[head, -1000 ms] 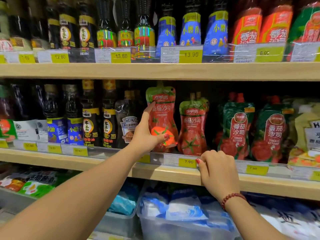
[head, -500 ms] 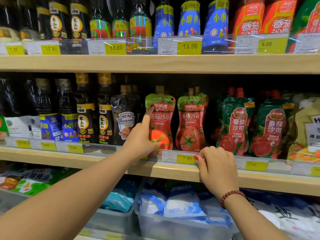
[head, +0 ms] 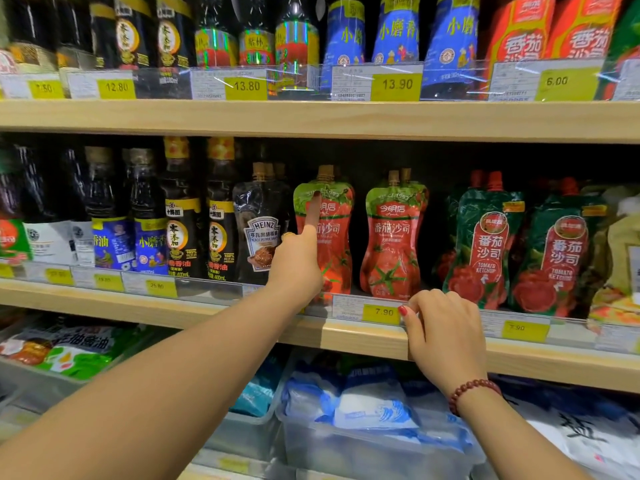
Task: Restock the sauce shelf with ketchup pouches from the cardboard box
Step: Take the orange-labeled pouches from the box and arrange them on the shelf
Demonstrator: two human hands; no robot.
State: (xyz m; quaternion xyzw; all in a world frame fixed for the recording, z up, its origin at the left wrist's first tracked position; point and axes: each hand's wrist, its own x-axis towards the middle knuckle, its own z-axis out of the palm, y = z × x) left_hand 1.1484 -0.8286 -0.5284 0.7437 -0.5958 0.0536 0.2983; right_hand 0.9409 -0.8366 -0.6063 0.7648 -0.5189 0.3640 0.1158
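Observation:
A red and green ketchup pouch (head: 334,244) stands upright on the middle shelf (head: 207,311), beside a matching pouch (head: 393,244) to its right. My left hand (head: 294,268) holds the first pouch at its lower left, thumb stretched up across its front and fingers tucked round its side. My right hand (head: 446,334) rests on the shelf's front edge, fingers curled over the price rail by the 7.90 tag (head: 382,311). The cardboard box is out of view.
Dark green ketchup pouches (head: 485,251) stand to the right and a black Heinz pouch (head: 259,237) with dark sauce bottles to the left. The upper shelf board (head: 311,119) hangs close above. Clear bins of blue and white bags (head: 363,445) sit below.
My left hand has lowered the pouch until it stands on the shelf, and the thumb now stretches up its front. My right hand has stayed on the price rail.

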